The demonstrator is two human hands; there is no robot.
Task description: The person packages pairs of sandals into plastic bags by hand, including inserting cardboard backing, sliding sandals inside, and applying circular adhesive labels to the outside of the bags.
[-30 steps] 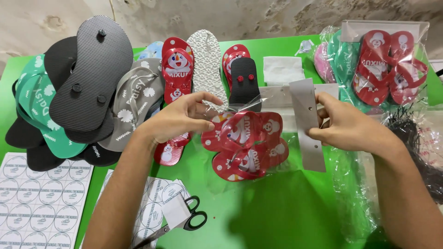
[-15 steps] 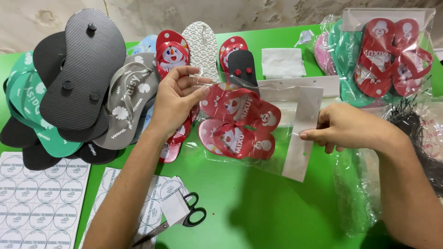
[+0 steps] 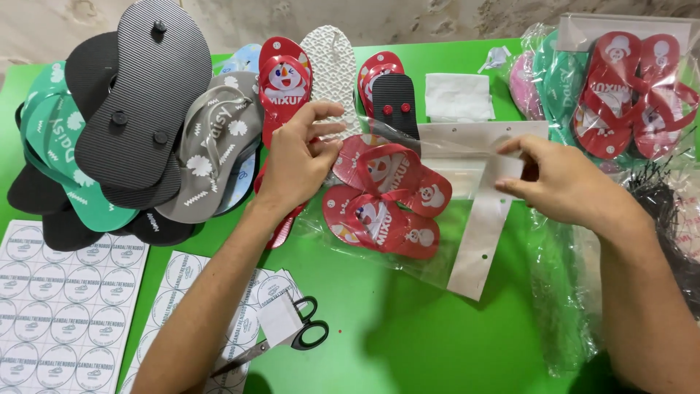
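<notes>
A clear plastic bag (image 3: 467,248) holding a pair of small red flip-flops (image 3: 386,201) lies on the green table (image 3: 408,335) in the middle of the head view. Its white header flap (image 3: 477,248) points to the right and down. My left hand (image 3: 295,160) pinches the bag's left end by the flip-flops' heels. My right hand (image 3: 565,186) grips the white flap at the bag's right end with its fingertips.
A heap of black, grey and teal flip-flops (image 3: 138,109) fills the far left. Sheets of round stickers (image 3: 58,292) and black-handled scissors (image 3: 306,335) lie near me. Bagged red flip-flops (image 3: 627,95) and more plastic bags (image 3: 569,292) sit right; white folded paper (image 3: 459,95) lies behind.
The bag with the red flip-flops has been laid flatter on the table. My hands have drawn apart, the right one sliding out along the white flap.
</notes>
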